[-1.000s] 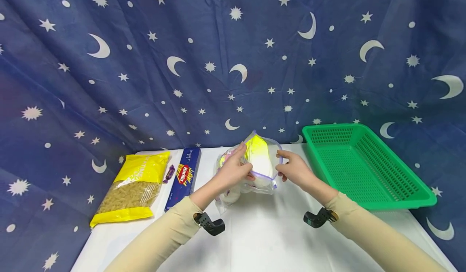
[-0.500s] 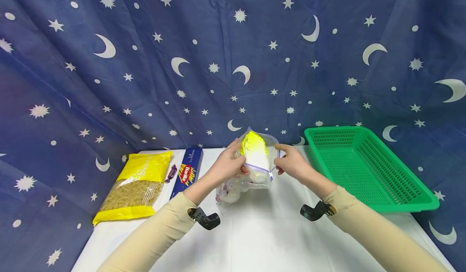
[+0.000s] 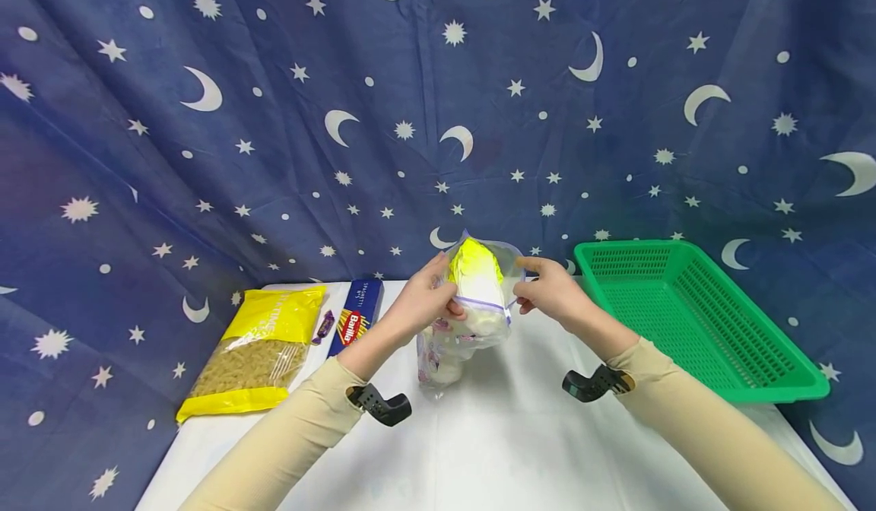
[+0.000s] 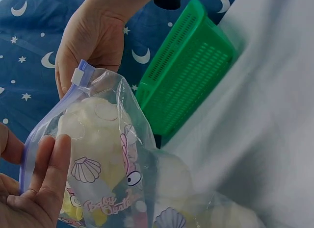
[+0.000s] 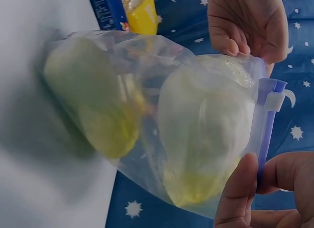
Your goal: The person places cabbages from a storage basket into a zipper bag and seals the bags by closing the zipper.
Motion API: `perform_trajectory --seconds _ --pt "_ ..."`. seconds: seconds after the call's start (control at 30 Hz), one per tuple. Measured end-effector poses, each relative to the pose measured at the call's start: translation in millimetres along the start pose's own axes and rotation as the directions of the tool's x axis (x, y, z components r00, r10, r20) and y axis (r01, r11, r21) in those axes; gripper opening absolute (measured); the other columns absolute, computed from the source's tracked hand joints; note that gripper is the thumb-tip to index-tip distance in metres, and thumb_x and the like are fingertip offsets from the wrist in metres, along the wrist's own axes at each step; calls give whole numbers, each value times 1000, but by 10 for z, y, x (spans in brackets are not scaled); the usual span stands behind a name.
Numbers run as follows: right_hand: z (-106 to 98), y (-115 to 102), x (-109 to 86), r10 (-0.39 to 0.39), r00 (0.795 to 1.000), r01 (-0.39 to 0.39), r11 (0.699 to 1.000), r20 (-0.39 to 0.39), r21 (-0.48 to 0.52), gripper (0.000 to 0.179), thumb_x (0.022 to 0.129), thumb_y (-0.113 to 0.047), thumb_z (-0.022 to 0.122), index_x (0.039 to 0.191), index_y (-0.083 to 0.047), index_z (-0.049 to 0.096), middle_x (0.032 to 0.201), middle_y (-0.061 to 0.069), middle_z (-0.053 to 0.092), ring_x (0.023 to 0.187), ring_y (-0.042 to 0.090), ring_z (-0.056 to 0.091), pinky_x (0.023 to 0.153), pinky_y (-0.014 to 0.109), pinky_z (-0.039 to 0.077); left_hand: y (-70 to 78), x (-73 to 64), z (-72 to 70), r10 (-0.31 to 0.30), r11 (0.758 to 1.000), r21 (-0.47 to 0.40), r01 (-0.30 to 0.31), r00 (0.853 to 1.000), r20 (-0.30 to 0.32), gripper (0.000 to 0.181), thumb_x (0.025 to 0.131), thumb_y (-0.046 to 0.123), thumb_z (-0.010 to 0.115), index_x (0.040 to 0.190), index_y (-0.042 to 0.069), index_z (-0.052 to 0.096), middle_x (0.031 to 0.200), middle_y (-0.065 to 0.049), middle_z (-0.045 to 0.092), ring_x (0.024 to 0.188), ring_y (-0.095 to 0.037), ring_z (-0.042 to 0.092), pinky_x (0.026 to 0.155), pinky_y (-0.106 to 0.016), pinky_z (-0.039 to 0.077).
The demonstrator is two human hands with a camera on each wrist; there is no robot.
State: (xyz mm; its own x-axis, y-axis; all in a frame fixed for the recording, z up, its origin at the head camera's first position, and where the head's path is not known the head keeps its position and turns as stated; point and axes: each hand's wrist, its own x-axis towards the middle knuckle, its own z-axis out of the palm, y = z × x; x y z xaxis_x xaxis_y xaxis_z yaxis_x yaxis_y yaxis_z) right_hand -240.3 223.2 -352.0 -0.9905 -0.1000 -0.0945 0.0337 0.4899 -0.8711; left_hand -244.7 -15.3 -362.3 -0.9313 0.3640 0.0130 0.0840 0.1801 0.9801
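Observation:
A clear slider zip bag [image 3: 445,351] with a purple zip edge and cartoon prints stands raised at the middle of the table. My left hand [image 3: 430,298] pinches the left side of its mouth. On the opposite side, my right hand [image 3: 550,292] grips the rim between thumb and fingers. The mouth gapes between them. Inside are pale heads with yellow leafy tips, like small napa cabbages [image 3: 477,271]; a second napa cabbage [image 5: 81,81] lies deeper in the bag in the right wrist view. A white slider [image 4: 77,76] sits at one end of the zip.
A green plastic basket [image 3: 773,393] stands at the right. Leftward on the white table [image 3: 493,450] lie a yellow pasta bag [image 3: 256,351], a purple-wrapped candy [image 3: 324,328] and a blue spaghetti box [image 3: 357,313]. A star-and-moon curtain [image 3: 383,77] hangs behind.
The bag's mouth has shifted slightly left and up, with both hands still gripping it. Its lower part now hangs more upright, and the yellow tip shows higher in the opening.

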Motion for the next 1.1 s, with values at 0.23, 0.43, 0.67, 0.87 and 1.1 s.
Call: perform_trajectory --seconds 0.23,0.43,0.67,0.87,1.1 --pt "-59 -101 2 7 1000 -7 1000 4 24 70 93 -4 58 157 6 31 118 24 58 70 22 64 75 32 60 100 -14 -10 18 999 -29 -18 1000 10 71 95 3 49 161 2 25 170 -6 14 69 -14 66 76 -33 62" --pt "-102 -169 19 3 1000 -3 999 -4 53 71 93 -4 59 158 3 31 107 22 60 70 22 63 75 31 60 174 -13 -22 20 999 -40 -19 1000 18 69 96 4 49 161 1 24 170 -4 15 68 -14 65 77 -33 62" --pt "-132 -207 22 -7 1000 7 997 6 74 71 92 -3 57 158 3 31 115 24 58 70 21 63 77 32 59 215 6 -28 19 998 -57 -18 1000 12 70 96 4 48 162 1 23 169 -8 19 66 -15 66 76 -33 62" --pt "-131 -248 32 -4 1000 3 997 10 77 71 92 -1 57 158 4 30 125 28 55 72 21 61 74 31 59 248 -4 -40 24 997 -78 -23 1000 5 70 95 3 48 161 -1 23 170 -8 16 64 -14 65 75 -35 62" --pt "-151 -332 51 -1 1000 -1 997 22 75 71 93 -1 58 158 1 31 150 22 44 74 22 61 75 35 60 297 -9 -70 37 997 -74 -37 999 -11 71 95 3 48 161 -1 22 169 -10 19 64 -14 66 74 -35 63"
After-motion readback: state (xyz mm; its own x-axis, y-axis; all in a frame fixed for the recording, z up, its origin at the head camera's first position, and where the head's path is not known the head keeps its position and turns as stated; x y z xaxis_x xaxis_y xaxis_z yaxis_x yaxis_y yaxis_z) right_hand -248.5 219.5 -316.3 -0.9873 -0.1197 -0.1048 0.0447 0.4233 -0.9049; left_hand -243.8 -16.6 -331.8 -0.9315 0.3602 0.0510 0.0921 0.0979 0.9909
